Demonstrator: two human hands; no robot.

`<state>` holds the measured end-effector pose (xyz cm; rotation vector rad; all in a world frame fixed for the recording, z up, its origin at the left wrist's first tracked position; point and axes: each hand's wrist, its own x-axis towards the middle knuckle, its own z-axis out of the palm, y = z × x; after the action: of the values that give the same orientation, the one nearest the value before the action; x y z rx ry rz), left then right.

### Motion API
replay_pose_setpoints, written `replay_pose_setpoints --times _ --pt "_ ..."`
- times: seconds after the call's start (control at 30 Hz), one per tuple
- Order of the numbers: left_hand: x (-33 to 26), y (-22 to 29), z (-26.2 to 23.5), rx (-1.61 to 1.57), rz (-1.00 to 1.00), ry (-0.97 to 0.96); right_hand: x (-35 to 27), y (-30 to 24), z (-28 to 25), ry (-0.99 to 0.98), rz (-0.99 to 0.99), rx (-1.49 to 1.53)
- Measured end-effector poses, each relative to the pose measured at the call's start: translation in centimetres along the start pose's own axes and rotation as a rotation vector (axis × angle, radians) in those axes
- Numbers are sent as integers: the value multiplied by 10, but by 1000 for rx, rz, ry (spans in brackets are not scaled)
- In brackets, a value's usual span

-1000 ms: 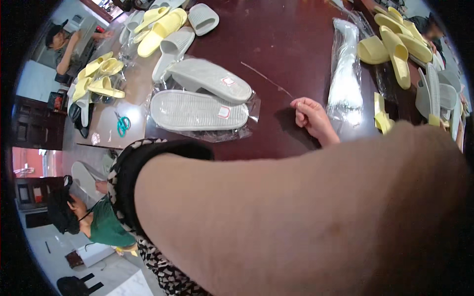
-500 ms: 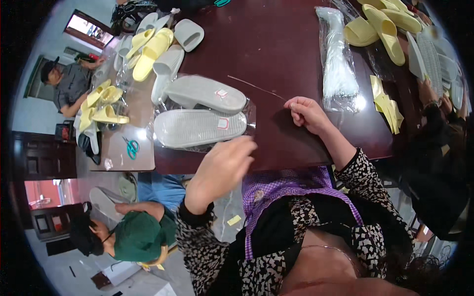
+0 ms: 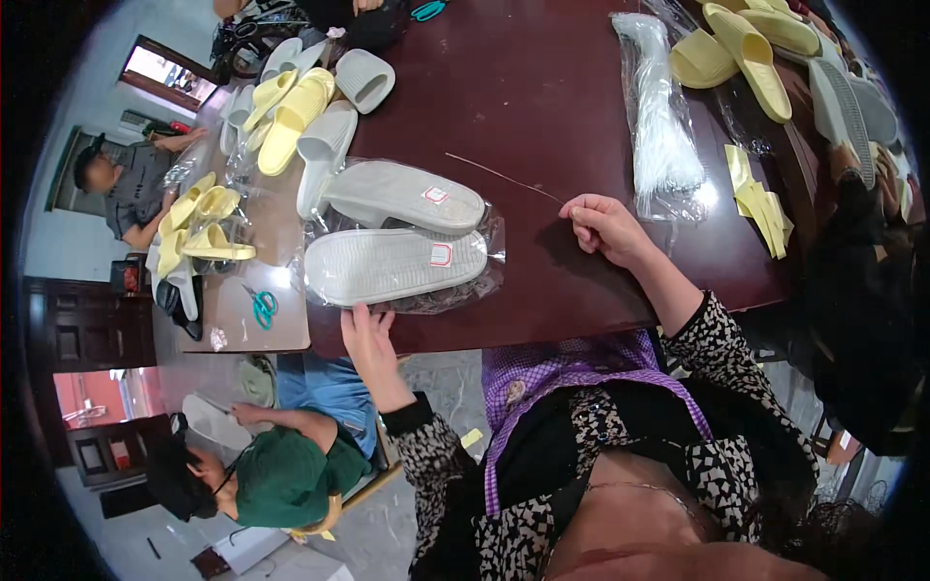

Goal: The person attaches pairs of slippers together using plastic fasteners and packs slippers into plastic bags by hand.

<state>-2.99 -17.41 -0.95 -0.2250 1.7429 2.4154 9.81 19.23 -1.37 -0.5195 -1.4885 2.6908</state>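
Note:
A pair of light grey slippers (image 3: 397, 266) lies soles up on the dark red table, with a clear plastic bag (image 3: 492, 254) around them. Each sole carries a small white sticker with a red border. My left hand (image 3: 368, 344) reaches to the bag's near edge, fingers stretched and apart, the fingertips at the plastic beside the lower slipper. To the right, my right hand (image 3: 601, 228) is closed in a pinch on one end of a thin pale strand (image 3: 504, 177). The strand stretches left above the table, past the far side of the bag.
A bagged bundle of white strands (image 3: 668, 126) lies right of centre, near yellow paper strips (image 3: 756, 203). Grey and yellow slippers (image 3: 300, 121) pile up at the left, others at the far right. Teal scissors (image 3: 262, 307) rest on the left table. Other people sit around.
My left hand has moved left along the bag's near edge, its fingers now stretched out. My right hand keeps its pinch on the strand. The slippers have hardly moved.

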Motion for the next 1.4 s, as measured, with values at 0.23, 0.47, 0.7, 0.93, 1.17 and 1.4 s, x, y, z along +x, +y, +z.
replay_pose_setpoints --times 0.23,0.47,0.7,0.93,1.17,1.4 --pt "78 33 38 -137 90 -3 -9 0 8 10 26 -11" --pt "47 127 130 321 678 -136 -5 0 4 34 -38 75" --pt "-40 44 179 1545 1265 -357 2 -6 -14 148 -194 251" --pt "-77 -18 140 1291 947 -656 10 0 -20 240 -210 252" --pt "-46 13 67 992 960 -108 5 11 -12 306 -203 83" --pt "41 21 -5 635 709 147 10 10 -1 392 -225 -329"
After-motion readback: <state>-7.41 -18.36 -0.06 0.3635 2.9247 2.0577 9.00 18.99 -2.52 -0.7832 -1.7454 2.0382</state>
